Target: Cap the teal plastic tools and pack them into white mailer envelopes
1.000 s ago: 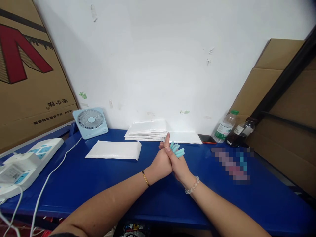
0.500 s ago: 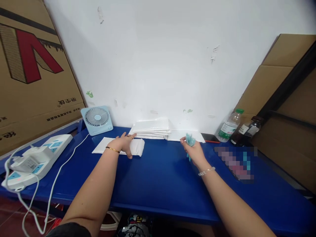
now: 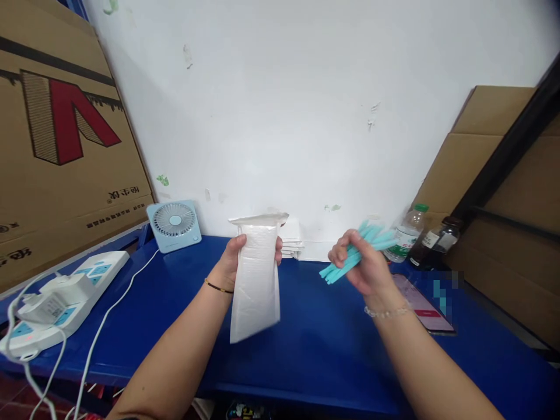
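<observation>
My left hand (image 3: pixel 238 256) grips a white padded envelope (image 3: pixel 256 286) near its top and holds it upright above the blue table (image 3: pixel 306 338), the open mouth facing up. My right hand (image 3: pixel 365 265) is closed round a bundle of several teal sticks (image 3: pixel 356 251), lifted over the table to the right of the envelope. The sticks point up to the right and are slightly blurred. A stack of more white envelopes (image 3: pixel 291 242) lies against the wall behind the held one.
A small light-blue fan (image 3: pixel 174 224) stands at the back left. A white power strip with cables (image 3: pixel 56 297) lies at the left edge. A water bottle (image 3: pixel 406 236), a dark bottle (image 3: pixel 433 242) and a phone (image 3: pixel 422 309) sit at the right. Cardboard boxes (image 3: pixel 61 146) flank both sides.
My hands separated. The left reached to the flat envelope on the table and lifted it upright. The right raised the teal sticks and turned them.
</observation>
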The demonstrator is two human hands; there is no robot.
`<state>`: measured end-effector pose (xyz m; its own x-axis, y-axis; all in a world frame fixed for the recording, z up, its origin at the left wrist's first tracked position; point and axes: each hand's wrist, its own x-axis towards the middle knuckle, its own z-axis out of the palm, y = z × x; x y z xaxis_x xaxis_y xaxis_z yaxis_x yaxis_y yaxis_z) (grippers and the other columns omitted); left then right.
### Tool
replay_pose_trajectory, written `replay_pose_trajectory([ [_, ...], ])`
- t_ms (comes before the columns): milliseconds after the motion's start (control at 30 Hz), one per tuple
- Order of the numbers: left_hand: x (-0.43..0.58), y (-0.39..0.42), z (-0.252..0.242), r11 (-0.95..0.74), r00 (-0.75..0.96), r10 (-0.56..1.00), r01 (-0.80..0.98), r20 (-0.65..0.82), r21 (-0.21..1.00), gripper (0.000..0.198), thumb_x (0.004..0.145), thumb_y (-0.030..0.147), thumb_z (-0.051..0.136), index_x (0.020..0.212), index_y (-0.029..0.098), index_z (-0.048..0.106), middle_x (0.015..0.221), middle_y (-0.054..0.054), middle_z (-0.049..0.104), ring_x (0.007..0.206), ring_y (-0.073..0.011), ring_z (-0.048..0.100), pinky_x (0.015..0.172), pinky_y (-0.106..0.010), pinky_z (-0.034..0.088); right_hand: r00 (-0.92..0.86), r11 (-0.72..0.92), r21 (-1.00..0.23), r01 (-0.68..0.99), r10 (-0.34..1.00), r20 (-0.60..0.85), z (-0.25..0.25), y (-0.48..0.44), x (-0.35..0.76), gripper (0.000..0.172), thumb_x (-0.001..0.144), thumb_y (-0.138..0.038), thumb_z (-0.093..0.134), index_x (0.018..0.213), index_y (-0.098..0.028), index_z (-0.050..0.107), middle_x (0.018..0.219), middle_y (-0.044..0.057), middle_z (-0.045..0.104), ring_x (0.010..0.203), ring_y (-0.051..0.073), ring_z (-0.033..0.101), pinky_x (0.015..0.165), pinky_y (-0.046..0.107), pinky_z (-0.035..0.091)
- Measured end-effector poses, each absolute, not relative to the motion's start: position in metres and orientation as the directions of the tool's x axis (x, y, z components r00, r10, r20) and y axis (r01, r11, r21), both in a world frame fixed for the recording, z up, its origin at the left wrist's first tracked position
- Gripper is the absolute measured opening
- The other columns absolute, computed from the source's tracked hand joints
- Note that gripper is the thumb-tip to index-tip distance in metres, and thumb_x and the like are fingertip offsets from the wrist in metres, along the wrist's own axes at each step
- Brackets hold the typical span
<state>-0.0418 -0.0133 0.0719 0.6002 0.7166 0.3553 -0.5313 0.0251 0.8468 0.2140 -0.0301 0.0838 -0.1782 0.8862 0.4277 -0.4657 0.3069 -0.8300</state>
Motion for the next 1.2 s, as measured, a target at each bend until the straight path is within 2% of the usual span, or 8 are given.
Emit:
replay_pose_trajectory([
  [67, -0.029, -0.015, 0.063, 0.235, 0.635, 0.695, -0.645, 0.338, 0.727, 0.076, 0.067, 0.059, 0.059, 0.129, 0.017, 0.046, 0.091, -0.006, 0.059, 0.073, -0.0172, 0.055, 0.073, -0.035, 0.045, -0.174, 0.378, -0.784, -0.493, 0.840, 0.514, 0.116, -0.037, 0.205, 0.030, 0.081, -0.045, 0.061, 0.064, -0.022, 0.054, 0.048, -0.004, 0.050, 0.057, 0.015, 0.058, 0.065, 0.032, 0.046],
  [167, -0.011, -0.011, 0.041, 0.467, 0.766, 0.597, -0.572, 0.237, 0.674, 0.068, 0.068, 0.054, 0.061, 0.122, 0.014, 0.051, 0.094, -0.007, 0.058, 0.076, -0.0175, 0.054, 0.073, -0.036, 0.045, -0.167, 0.416, -0.768, -0.487, 0.818, 0.550, 0.144, -0.038, 0.186, 0.033, 0.080, -0.048, 0.061, 0.061, -0.022, 0.052, 0.051, -0.003, 0.055, 0.079, 0.021, 0.065, 0.083, 0.037, 0.046],
  [300, 0.003, -0.012, 0.021, 0.583, 0.859, 0.475, -0.469, 0.189, 0.663, 0.068, 0.068, 0.052, 0.063, 0.123, 0.014, 0.050, 0.096, -0.009, 0.057, 0.075, -0.0165, 0.051, 0.071, -0.033, 0.041, -0.180, 0.325, -0.803, -0.499, 0.868, 0.463, 0.138, -0.017, 0.165, 0.032, 0.078, -0.049, 0.063, 0.062, -0.022, 0.054, 0.059, -0.001, 0.064, 0.086, 0.022, 0.066, 0.088, 0.038, 0.044],
  [600, 0.002, -0.020, 0.028, 0.580, 0.880, 0.421, -0.448, 0.221, 0.680, 0.080, 0.064, 0.048, 0.067, 0.133, 0.015, 0.043, 0.097, -0.008, 0.056, 0.071, -0.0141, 0.046, 0.069, -0.032, 0.035, -0.240, 0.119, -0.847, -0.519, 0.930, 0.278, 0.126, 0.014, 0.161, 0.031, 0.073, -0.047, 0.067, 0.064, -0.021, 0.054, 0.067, 0.000, 0.068, 0.082, 0.019, 0.066, 0.074, 0.030, 0.047],
  [800, 0.002, -0.018, 0.025, 0.587, 0.864, 0.441, -0.482, 0.242, 0.651, 0.079, 0.061, 0.048, 0.067, 0.130, 0.016, 0.046, 0.094, -0.007, 0.055, 0.069, -0.0130, 0.043, 0.067, -0.029, 0.034, -0.521, -0.030, -0.974, -0.224, 0.848, 0.094, 0.121, 0.001, 0.153, 0.032, 0.075, -0.046, 0.066, 0.064, -0.017, 0.059, 0.116, 0.007, 0.064, 0.088, 0.020, 0.061, 0.044, 0.023, 0.041],
  [1000, 0.000, -0.021, 0.031, 0.586, 0.858, 0.445, -0.496, 0.257, 0.641, 0.080, 0.059, 0.049, 0.067, 0.128, 0.014, 0.046, 0.092, -0.008, 0.055, 0.069, -0.0139, 0.044, 0.067, -0.031, 0.034, -0.554, 0.266, -0.949, -0.168, 0.771, 0.314, 0.130, -0.010, 0.153, 0.033, 0.079, -0.050, 0.061, 0.071, -0.018, 0.065, 0.119, 0.007, 0.058, 0.085, 0.017, 0.059, 0.043, 0.020, 0.040],
  [1100, 0.000, -0.021, 0.032, 0.606, 0.854, 0.450, -0.506, 0.261, 0.613, 0.078, 0.060, 0.049, 0.065, 0.128, 0.015, 0.045, 0.092, -0.008, 0.055, 0.070, -0.0144, 0.044, 0.067, -0.031, 0.034, -0.554, 0.490, -0.870, -0.061, 0.708, 0.438, 0.138, -0.020, 0.154, 0.031, 0.079, -0.049, 0.062, 0.077, -0.019, 0.068, 0.097, 0.006, 0.062, 0.069, 0.013, 0.054, 0.042, 0.020, 0.036],
  [1200, -0.001, -0.020, 0.031, 0.609, 0.860, 0.436, -0.499, 0.265, 0.616, 0.079, 0.060, 0.047, 0.066, 0.128, 0.016, 0.044, 0.092, -0.008, 0.054, 0.071, -0.0145, 0.044, 0.068, -0.030, 0.034, -0.552, 0.516, -0.854, 0.058, 0.730, 0.403, 0.141, -0.024, 0.153, 0.033, 0.080, -0.050, 0.061, 0.078, -0.018, 0.068, 0.073, 0.002, 0.058, 0.060, 0.011, 0.049, 0.041, 0.020, 0.034],
])
